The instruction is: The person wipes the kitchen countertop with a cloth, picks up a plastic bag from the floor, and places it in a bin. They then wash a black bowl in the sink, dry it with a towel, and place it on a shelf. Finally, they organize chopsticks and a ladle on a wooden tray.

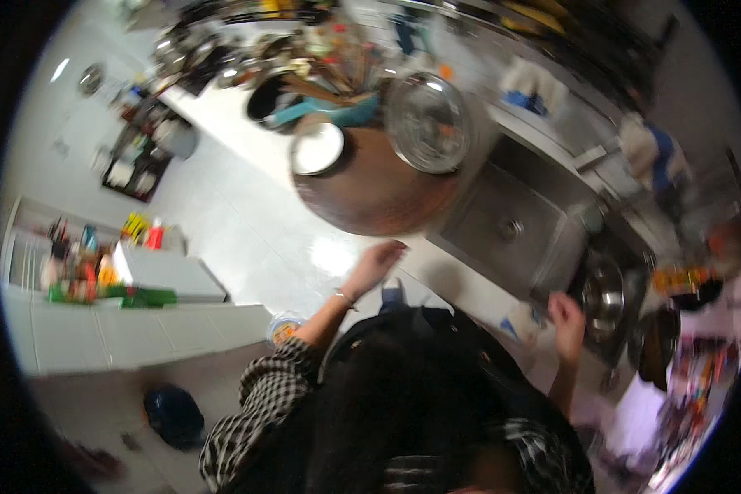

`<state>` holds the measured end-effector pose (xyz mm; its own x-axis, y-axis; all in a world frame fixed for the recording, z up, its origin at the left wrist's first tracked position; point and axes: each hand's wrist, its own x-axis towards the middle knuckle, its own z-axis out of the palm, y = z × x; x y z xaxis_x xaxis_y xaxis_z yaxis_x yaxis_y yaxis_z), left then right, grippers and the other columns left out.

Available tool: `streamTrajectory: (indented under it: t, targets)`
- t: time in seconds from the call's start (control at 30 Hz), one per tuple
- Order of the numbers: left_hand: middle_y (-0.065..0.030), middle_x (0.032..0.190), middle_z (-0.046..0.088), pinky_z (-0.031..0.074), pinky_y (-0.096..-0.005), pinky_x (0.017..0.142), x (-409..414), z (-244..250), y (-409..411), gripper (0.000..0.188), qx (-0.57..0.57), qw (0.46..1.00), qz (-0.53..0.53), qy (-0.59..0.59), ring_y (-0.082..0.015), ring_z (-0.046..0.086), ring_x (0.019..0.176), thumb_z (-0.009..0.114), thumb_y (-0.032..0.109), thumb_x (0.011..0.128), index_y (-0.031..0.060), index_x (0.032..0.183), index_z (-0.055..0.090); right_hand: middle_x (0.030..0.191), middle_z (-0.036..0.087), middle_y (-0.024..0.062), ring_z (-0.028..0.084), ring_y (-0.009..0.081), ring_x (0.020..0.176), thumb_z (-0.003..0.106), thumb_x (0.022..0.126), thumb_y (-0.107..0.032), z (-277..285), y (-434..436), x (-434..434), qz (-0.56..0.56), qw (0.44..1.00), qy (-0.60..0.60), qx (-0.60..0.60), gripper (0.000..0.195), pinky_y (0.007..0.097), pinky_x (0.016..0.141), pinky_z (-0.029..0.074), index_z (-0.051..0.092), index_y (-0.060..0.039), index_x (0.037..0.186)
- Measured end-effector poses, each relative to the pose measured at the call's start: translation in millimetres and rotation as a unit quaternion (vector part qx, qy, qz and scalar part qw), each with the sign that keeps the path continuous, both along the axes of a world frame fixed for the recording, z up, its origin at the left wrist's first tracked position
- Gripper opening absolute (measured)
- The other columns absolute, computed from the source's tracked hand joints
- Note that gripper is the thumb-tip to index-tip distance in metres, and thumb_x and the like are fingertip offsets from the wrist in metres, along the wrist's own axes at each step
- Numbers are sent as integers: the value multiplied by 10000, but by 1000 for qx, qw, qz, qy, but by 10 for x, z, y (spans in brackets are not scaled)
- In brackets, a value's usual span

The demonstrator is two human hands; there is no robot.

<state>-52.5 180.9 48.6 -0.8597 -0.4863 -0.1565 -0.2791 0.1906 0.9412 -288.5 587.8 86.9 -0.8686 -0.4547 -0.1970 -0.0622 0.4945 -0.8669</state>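
My left hand (376, 264), with a band at the wrist, is in front of the counter edge, nearest to a round wooden board (376, 197). On that board are a white bowl or dish (317, 148) and a clear glass lid (429, 123). Over at the right, my right hand (567, 324) is near the stainless steel sink (500, 247) and a whitish cloth (522, 321). Nothing shows in either hand, but blur hides how the fingers are set. It is unclear whether the right hand touches the cloth.
A dark pan (275, 99) and a turquoise-handled utensil or pan (327, 111) are behind the board. Metal bowls (602, 299) stand right of the sink. At left, bottles and packets crowd a white shelf or counter (148, 327); a dark blue object (173, 415) is on the floor.
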Motion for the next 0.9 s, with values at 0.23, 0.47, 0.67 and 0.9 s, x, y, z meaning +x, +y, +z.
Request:
streamTrajectory:
  t: [0.23, 0.47, 0.67, 0.9]
  targets:
    - [-75, 1035, 657, 497, -291, 864, 163, 495, 27, 222, 71, 997, -4, -22, -153, 619, 956, 562, 132, 981, -33, 1122, 614, 965, 693, 60, 638, 151, 869, 574, 941, -115, 668, -75, -405, -39, 993, 1, -108, 221, 286, 786, 503, 649, -14, 1124]
    - [-63, 1022, 653, 501, -274, 843, -252, 363, 280, 190, 122, 980, -151, -40, -146, 620, 939, 570, 99, 971, -12, 1118, 620, 862, 679, 139, 666, 241, 800, 673, 824, -147, -870, 1157, 313, -108, 974, 84, 181, 197, 347, 715, 513, 642, -16, 969]
    - [-111, 993, 666, 503, -308, 812, -1074, 336, 1351, 210, -29, 907, -418, 47, -221, 638, 935, 630, 18, 891, 52, 1091, 681, 776, 638, 95, 618, 192, 728, 724, 773, -122, -1220, 1033, 586, -159, 976, 40, 142, 192, 330, 697, 506, 629, -32, 915]
    - [-173, 1308, 536, 472, -397, 980, -1832, -1773, 2303, 444, -426, 707, -544, 152, -322, 505, 1229, 666, 79, 805, 112, 1243, 595, 982, 680, 91, 639, 167, 861, 662, 870, -125, -1087, 707, 253, -59, 992, 88, -73, 216, 295, 789, 509, 658, -53, 1073]
